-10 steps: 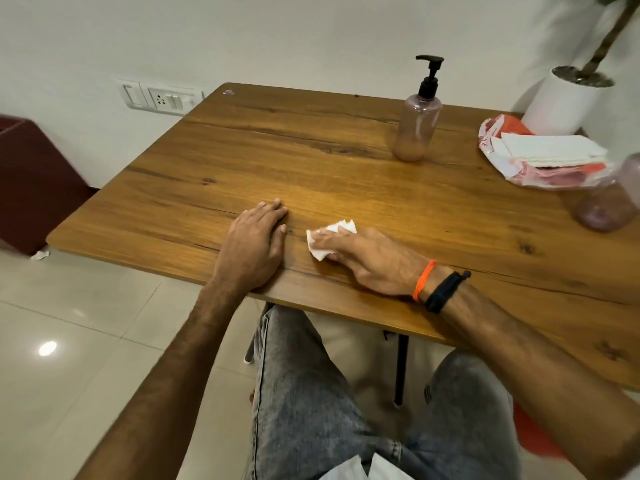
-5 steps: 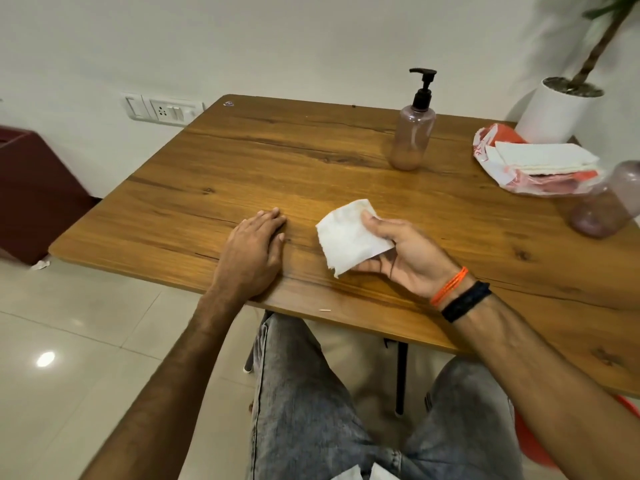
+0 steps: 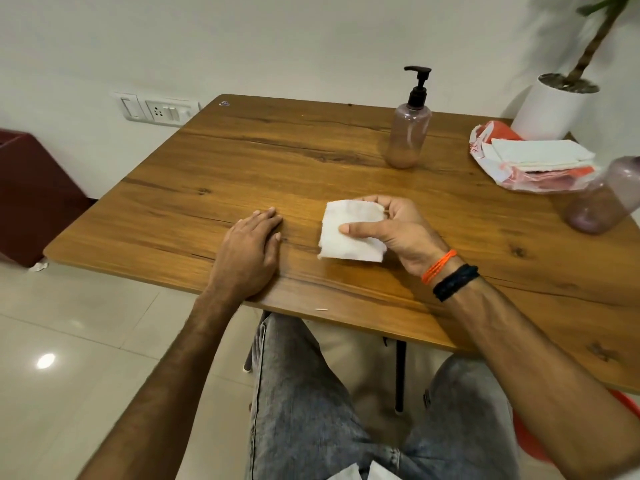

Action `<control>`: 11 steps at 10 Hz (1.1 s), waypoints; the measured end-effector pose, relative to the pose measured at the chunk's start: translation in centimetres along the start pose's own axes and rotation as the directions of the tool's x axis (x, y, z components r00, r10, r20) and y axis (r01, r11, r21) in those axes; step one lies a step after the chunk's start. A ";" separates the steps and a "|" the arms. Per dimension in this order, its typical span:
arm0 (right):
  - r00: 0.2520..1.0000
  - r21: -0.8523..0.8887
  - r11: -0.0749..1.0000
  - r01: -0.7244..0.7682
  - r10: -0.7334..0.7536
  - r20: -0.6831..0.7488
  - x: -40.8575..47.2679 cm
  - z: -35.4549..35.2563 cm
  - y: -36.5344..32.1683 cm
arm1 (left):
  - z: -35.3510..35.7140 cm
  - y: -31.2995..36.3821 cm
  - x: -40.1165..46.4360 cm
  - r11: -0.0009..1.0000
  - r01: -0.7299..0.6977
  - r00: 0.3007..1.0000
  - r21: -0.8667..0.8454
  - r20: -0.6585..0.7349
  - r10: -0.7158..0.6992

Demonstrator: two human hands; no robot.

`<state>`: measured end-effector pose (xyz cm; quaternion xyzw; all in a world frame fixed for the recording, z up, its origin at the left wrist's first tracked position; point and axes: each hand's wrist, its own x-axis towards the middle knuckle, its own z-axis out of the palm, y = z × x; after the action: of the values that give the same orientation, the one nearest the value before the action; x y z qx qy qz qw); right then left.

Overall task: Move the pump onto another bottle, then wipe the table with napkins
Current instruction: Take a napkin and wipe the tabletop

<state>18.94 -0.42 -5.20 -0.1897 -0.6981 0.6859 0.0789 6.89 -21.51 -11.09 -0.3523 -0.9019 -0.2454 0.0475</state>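
While my left hand (image 3: 251,251) rests flat on the table (image 3: 214,157), my right hand (image 3: 398,230) just beside it pinches the napkin (image 3: 349,233) above the wood. Beyond the napkin stands the pump bottle (image 3: 408,133); far right of it, an open bottle (image 3: 604,197) without pump.

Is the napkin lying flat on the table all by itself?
No, the right hand holds the napkin up off the table, with the thumb pressed across it.
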 end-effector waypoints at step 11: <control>0.882 -0.394 0.794 0.464 -0.455 0.121 -9.1 2.9 3.6 | 0.1 -0.2 0.1 1.000 -0.010 1.000 -0.004 0.004 0.010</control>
<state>26.76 -6.50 -7.52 -0.0200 -0.8522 0.4854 0.1941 6.67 -21.56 -11.26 -0.3573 -0.8998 -0.2460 0.0461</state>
